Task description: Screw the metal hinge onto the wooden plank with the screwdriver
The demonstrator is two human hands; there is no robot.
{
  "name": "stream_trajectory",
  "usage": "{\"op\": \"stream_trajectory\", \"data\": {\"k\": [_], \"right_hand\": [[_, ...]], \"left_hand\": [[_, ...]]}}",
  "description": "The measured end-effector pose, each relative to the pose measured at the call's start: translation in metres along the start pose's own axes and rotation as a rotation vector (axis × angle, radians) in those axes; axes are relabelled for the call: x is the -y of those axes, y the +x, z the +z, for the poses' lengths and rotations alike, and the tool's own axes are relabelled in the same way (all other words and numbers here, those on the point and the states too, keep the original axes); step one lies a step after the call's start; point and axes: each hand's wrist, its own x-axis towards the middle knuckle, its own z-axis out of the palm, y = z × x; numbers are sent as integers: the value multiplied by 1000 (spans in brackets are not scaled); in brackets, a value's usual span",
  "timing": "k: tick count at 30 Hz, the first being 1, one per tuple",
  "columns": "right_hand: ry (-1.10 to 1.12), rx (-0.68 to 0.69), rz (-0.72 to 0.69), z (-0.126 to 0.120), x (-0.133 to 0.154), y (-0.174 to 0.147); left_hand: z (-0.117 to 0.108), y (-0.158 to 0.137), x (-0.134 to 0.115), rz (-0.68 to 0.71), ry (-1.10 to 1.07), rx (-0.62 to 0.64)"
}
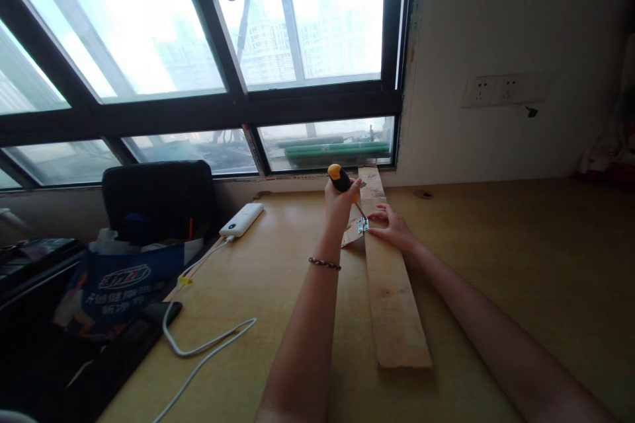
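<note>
My left hand is closed around the handle of a yellow and black screwdriver. The shaft slants down to the right, its tip at a small silver hinge. That hinge lies across the left edge of a long wooden plank and a short wooden piece beside it. Across the plank, from its right side, reaches my right hand, with its thumb and fingertips at the hinge, holding it. Any screw under the tip is too small to make out.
The plank lies on a wooden table, its far end near the window. To the left are a white power bank with a white cable, a black chair and a blue bag. Wall sockets are at right.
</note>
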Motion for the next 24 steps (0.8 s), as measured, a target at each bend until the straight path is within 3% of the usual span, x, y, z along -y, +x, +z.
{"op": "stream_trajectory", "data": {"k": [5,13,20,24], "right_hand": [[14,8,7,0,1,0],[13,7,25,-1,4,0],[-11,5,45,-1,3,0],[-7,10,43,-1,2,1]], "left_hand": [[0,1,0,20,51,15],[3,-3,-13,181,386,3],[-2,-2,-14,141,379,-39],[-3,-1,-11,108,375,11]]}}
